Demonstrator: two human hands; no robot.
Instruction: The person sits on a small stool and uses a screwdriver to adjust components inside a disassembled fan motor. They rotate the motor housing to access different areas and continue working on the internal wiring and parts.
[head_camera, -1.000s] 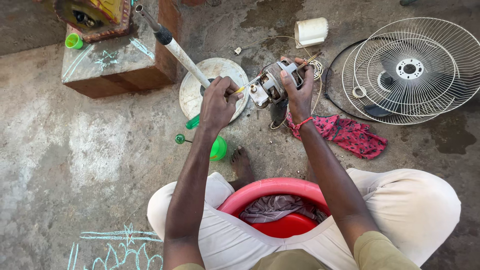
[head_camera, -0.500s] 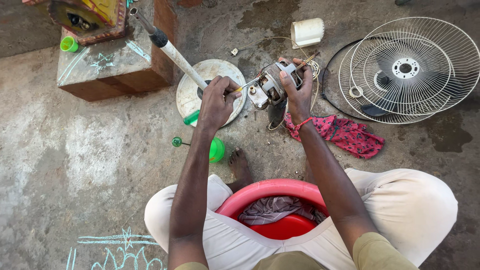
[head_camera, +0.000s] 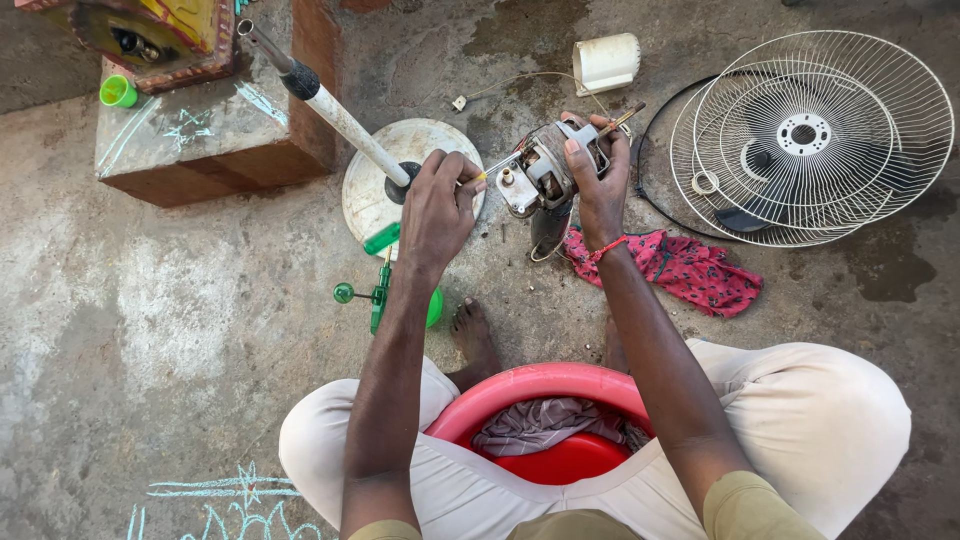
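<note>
My right hand (head_camera: 600, 185) is closed around the fan motor (head_camera: 545, 175), fingers wrapped over its far end and the thumb on the near side, holding it clear of the concrete floor (head_camera: 180, 330) straight ahead of my knees. My left hand (head_camera: 435, 210) is closed on a thin screwdriver (head_camera: 490, 168) with a yellow handle; its tip reaches to the motor's left end.

Handling notes, as judgements:

- The motor looks dense and heavy for its bulk — metal core and casing. I judge one hand can carry it, but only with a full wrap, not a fingertip pinch.
- The body is rigid. The loose wires (head_camera: 545, 245) hanging below it are the fragile part; I take no load on them.
- The best hold is the casing ring, where my right hand sits now. The shaft end and the small fittings on the left are poor grip points and may be greasy.
- The screwdriver is light and stiff; a slip could send its tip toward my right fingers.

Surroundings: the round white fan base (head_camera: 385, 215) with its pole (head_camera: 330, 105) lies just beyond my left hand, a green plastic part (head_camera: 385, 295) below that hand, a red patterned cloth (head_camera: 680, 270) beside my right wrist, and white wire fan guards (head_camera: 810, 135) well to the right. A red tub (head_camera: 545, 385) holding grey cloth sits between my knees.
</note>
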